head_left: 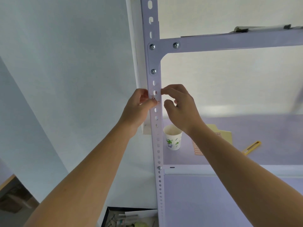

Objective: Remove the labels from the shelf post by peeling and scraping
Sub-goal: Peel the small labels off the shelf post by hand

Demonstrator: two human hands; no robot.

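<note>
Now, left fingers [145, 95]: curled in tight, with your thumb tip and forefinger closing on the reddish label remnant [152, 96] at the front of the post.
Right fingers [165, 90]: loosely bent, the forefinger tip touching the post's right edge level with the remnant; your thumb sits lower and clear of the metal, and nothing shows in this grasp.
Left hand [139, 107]: raised against the post's left side, forearm reaching up from the lower left.
Right hand [182, 108]: raised just right of the post, back of the hand toward you, forearm coming from the lower right.
Label remnant: a small patch of torn, reddish bits stuck to the post's face beside a slot, below the three bolts.
Shelf post [154, 77]: pale, upright, punched with a row of slots, bolted to the upper shelf beam [229, 42].
Lower shelf [246, 125]: behind your right wrist it carries a printed paper cup [173, 136] just beside the post, a pale yellow folder [221, 132], a reddish printed sheet [197, 150] and a yellow utility knife [251, 147] further right.
Floor level: an open black box [131, 217] of small items sits left of the post's foot.
</note>
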